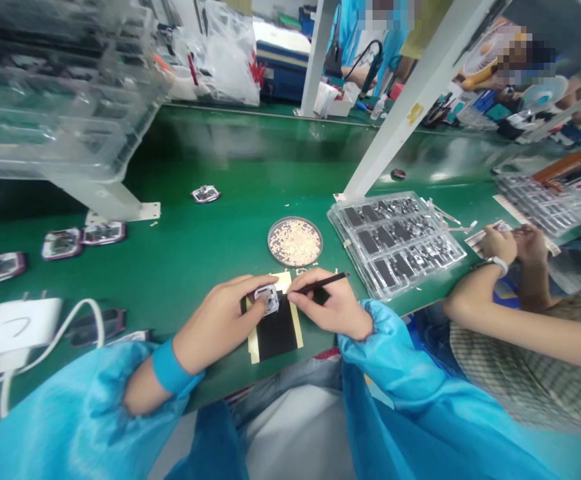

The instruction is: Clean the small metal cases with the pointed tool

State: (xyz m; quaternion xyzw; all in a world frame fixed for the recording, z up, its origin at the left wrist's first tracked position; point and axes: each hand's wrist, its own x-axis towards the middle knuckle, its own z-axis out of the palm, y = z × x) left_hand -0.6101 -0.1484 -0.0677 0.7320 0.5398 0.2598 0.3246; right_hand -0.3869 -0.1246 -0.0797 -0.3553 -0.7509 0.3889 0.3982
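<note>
Holding a small clear-rimmed part [271,298] in the left grip [225,310], clamped on its edges, over the far end of the black pad [276,333]. Pinching a dark pen-like tool [320,283] in the right grip [328,308], fingers together around it, over the pad's far right corner. Facing a round dish [295,265] beyond the pad on the green table [220,247], with stacked clear trays [358,262] to the pad's right.

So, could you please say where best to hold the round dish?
Probably by its thin rim, coming from the left, away from the tray stack on its right; the round dish lies flat, covered in pale bits, so keep the grip level.
</note>
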